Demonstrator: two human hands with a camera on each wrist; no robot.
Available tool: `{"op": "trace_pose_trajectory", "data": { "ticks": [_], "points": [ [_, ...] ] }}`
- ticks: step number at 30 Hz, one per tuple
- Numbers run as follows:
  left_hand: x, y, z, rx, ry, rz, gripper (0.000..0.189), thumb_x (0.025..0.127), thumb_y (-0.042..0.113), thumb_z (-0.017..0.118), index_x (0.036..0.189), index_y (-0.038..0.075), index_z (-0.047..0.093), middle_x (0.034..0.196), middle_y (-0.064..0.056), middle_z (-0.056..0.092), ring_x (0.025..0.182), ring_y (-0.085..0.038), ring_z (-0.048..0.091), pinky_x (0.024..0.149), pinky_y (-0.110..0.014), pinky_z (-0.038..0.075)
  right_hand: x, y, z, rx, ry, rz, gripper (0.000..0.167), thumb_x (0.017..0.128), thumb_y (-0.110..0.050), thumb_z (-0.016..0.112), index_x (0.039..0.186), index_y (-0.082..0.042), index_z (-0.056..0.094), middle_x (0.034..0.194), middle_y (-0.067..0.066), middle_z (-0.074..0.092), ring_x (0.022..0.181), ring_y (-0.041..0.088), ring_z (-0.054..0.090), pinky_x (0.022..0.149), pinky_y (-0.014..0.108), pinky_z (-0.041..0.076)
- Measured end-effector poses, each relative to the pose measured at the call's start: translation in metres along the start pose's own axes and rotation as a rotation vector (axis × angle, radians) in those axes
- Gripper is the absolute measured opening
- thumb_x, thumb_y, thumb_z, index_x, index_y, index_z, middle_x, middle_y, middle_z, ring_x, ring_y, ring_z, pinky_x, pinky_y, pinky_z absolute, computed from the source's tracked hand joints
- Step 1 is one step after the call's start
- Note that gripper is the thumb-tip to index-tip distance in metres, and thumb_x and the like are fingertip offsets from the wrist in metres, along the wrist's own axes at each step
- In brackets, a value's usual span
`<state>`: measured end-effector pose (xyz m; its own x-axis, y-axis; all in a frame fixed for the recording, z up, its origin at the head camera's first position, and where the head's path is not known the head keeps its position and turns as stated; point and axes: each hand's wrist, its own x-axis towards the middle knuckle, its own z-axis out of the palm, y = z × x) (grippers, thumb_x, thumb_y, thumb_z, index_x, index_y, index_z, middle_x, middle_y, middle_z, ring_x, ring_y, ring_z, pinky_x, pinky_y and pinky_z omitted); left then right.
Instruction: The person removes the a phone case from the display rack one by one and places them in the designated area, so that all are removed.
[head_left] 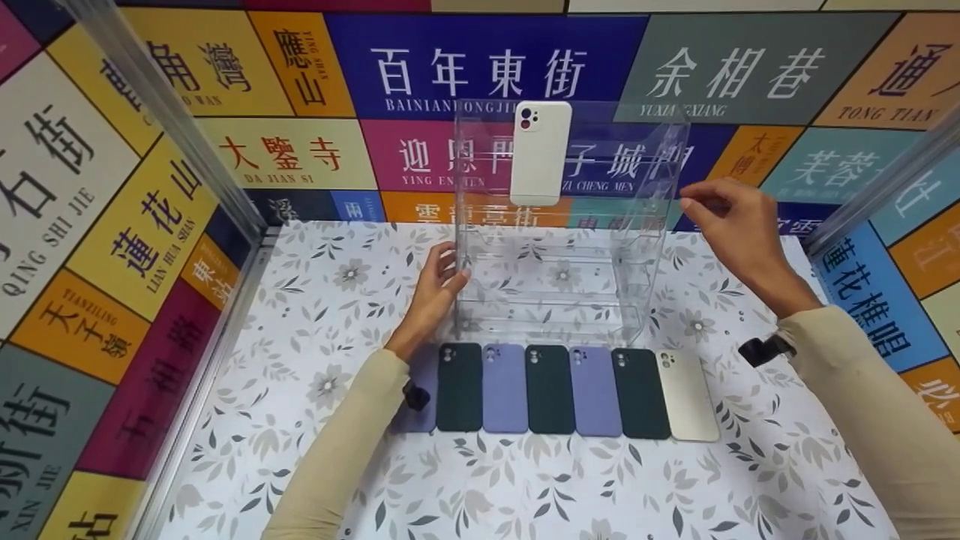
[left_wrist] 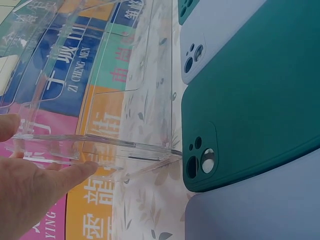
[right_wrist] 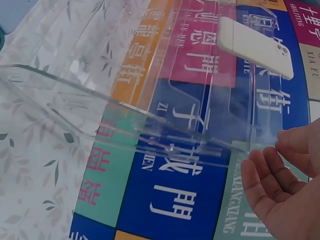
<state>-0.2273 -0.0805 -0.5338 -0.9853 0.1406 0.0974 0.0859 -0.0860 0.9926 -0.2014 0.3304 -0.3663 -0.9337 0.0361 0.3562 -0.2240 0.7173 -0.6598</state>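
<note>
A clear plastic display rack with stepped tiers stands upright on the table. My left hand grips the rack's left side panel, its thumb and fingers on either side of that wall in the left wrist view. Close by the rack's right edge is my right hand, fingers loosely bent and thumb apart from them in the right wrist view. A white phone case leans upright on an upper tier. In front of the rack lies a row of phone cases, including dark green, lavender and cream ones.
Under everything is a leaf-patterned tablecloth. Colourful panels with street names close in the back and both sides. Metal posts mark the corners. My left forearm partly covers the leftmost lavender case.
</note>
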Motion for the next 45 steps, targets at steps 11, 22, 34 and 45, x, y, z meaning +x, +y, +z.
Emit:
{"op": "trace_pose_trajectory", "data": {
  "ticks": [11, 22, 34, 45],
  "points": [
    [-0.002, 0.002, 0.000, 0.008, -0.009, 0.002, 0.053, 0.107, -0.004, 0.062, 0.156, -0.003, 0.041, 0.161, -0.031, 0.048, 0.148, -0.045, 0.052, 0.120, -0.057, 0.046, 0.026, -0.026, 0.021, 0.039, -0.027, -0.086, 0.021, 0.108, -0.015, 0.073, 0.123, -0.004, 0.081, 0.113, 0.012, 0.074, 0.092, 0.002, 0.064, 0.085, 0.013, 0.050],
    [0.000, 0.000, 0.000, 0.006, 0.006, -0.013, 0.051, 0.107, -0.004, 0.061, 0.155, -0.002, 0.042, 0.163, -0.036, 0.044, 0.151, -0.052, 0.047, 0.122, -0.058, 0.044, 0.045, -0.043, 0.041, 0.056, -0.047, -0.122, 0.019, 0.106, -0.011, 0.075, 0.121, -0.002, 0.082, 0.112, 0.015, 0.075, 0.091, -0.001, 0.064, 0.084, 0.011, 0.051],
    [-0.002, 0.001, -0.001, 0.020, -0.002, -0.022, 0.052, 0.108, -0.002, 0.062, 0.155, 0.000, 0.043, 0.166, -0.032, 0.044, 0.149, -0.047, 0.051, 0.121, -0.057, 0.046, 0.068, -0.063, 0.069, 0.080, -0.070, -0.161, 0.025, 0.105, -0.007, 0.073, 0.128, 0.002, 0.078, 0.122, 0.019, 0.073, 0.108, 0.027, 0.069, 0.088, 0.016, 0.051],
    [-0.001, -0.001, -0.001, 0.020, -0.002, -0.031, 0.051, 0.107, 0.001, 0.063, 0.154, 0.004, 0.045, 0.166, -0.032, 0.044, 0.148, -0.043, 0.053, 0.121, -0.056, 0.046, 0.080, -0.082, 0.092, 0.102, -0.084, -0.177, 0.031, 0.105, -0.005, 0.073, 0.136, 0.002, 0.073, 0.129, 0.017, 0.069, 0.113, 0.027, 0.069, 0.096, 0.026, 0.057]
  ]
}}
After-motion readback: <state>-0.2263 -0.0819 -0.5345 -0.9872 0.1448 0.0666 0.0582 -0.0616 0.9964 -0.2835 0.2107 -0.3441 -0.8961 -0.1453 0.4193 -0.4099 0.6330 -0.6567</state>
